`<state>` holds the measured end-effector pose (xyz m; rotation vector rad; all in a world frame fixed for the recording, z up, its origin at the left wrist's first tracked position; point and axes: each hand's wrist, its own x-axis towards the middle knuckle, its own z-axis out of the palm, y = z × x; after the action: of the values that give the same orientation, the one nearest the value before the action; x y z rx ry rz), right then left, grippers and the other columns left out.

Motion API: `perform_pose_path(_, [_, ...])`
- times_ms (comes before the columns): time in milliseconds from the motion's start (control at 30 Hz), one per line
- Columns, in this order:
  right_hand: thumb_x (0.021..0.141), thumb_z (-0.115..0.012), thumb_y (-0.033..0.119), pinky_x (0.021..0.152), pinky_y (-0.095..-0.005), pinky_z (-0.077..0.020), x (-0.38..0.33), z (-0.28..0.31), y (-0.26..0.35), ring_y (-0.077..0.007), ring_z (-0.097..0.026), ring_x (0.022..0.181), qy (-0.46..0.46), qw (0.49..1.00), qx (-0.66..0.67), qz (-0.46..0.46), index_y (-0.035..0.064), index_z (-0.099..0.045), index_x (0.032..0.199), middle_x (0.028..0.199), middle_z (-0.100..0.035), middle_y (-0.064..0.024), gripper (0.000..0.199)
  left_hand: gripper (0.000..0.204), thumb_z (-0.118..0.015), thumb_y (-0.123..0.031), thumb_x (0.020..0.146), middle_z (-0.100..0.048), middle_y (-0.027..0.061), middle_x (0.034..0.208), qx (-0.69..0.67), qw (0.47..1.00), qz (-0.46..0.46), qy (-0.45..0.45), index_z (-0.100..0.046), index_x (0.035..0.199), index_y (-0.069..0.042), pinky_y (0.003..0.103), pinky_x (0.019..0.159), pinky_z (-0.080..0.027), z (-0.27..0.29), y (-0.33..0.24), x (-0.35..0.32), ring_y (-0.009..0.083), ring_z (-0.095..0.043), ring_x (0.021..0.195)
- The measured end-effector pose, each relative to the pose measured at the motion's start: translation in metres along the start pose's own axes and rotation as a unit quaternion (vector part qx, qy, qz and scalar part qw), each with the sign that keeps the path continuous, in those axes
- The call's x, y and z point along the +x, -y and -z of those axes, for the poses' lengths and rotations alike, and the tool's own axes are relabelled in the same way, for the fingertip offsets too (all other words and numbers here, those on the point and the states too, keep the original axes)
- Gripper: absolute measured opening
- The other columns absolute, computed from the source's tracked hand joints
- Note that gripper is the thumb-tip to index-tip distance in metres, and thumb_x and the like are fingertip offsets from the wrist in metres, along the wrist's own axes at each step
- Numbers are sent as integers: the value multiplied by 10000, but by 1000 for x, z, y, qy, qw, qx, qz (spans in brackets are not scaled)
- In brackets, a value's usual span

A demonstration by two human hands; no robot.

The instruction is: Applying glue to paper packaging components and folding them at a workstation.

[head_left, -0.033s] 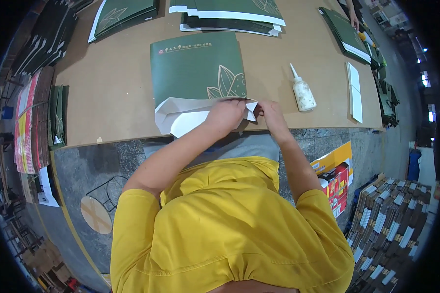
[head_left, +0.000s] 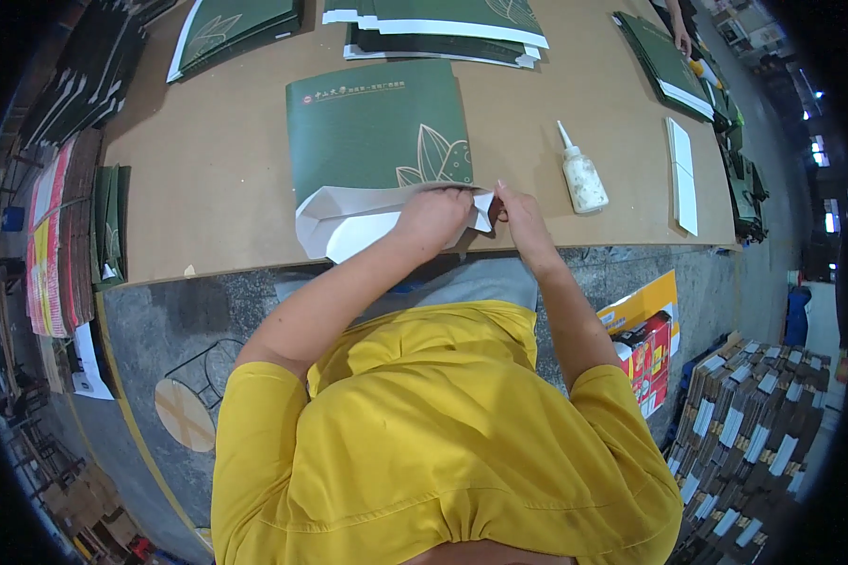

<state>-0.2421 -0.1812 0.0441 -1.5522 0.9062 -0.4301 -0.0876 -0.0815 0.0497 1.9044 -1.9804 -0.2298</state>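
The grip: the left hand (head_left: 433, 221) rests bent-fingered in the bag's opened white end (head_left: 360, 234), the right hand (head_left: 526, 221) sits at its right corner; I cannot tell whether either pinches paper. The worktop (head_left: 207, 207) carries the green paper bag (head_left: 358, 141), lying flat with that end near the front edge; a hard pull could drag it over. A sideways swing of the right hand might knock the white bottle (head_left: 586, 184). Uneven pressure could crease the corner flap (head_left: 483, 212).
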Motion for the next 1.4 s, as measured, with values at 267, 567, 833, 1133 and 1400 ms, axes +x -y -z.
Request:
perform_pose_path(267, [916, -507, 285, 694, -348, -474, -3, -1, 15, -224, -617, 763, 50, 994, -92, 12, 14, -621, 998, 818, -640, -120, 305, 122, -544, -126, 810, -662, 154, 815, -2, 999, -4, 39, -570, 875, -26, 398, 619, -542, 2, -4, 16, 295, -672, 727])
perform_pose_path(567, [868, -533, 158, 656, -504, -478, -19, -27, 21, -416, -615, 754, -102, 889, -439, 83, 1, -448, 1279, 810, -631, -241, 448, 127, -551, -144, 813, -632, 140, 770, -28, 999, -11, 19, -533, 885, -41, 393, 584, -541, -3, -2, 15, 288, -662, 694])
perform_pose_path(833, [871, -515, 167, 650, -499, -502, -3, -26, 33, -403, -637, 713, -94, 858, -505, 3, 17, -427, 1251, 765, -648, -223, 418, 138, -520, -121, 818, -612, 182, 860, -40, 997, 17, 60, -519, 928, -37, 418, 591, -539, -14, -9, 29, 325, -654, 703])
perform_pose_path(1133, [855, -505, 163, 695, -483, -515, 17, -27, 48, -403, -645, 785, -34, 824, -565, -25, 18, -549, 931, 791, -655, -226, 169, 344, -544, -115, 791, -566, 174, 949, -72, 997, 25, 6, -502, 1102, 26, 420, 675, -514, -25, 6, 10, 338, -625, 793])
perform_pose_path(1400, [971, -401, 335, 1034, -339, -345, 31, -8, 23, -227, -435, 1248, 80, 988, 126, 32, -23, -445, 1320, 1315, -497, -133, 502, 380, -564, -130, 772, -568, 157, 945, -1, 1000, 4, 19, -539, 1111, 39, 387, 702, -496, -23, 3, 11, 308, -596, 829])
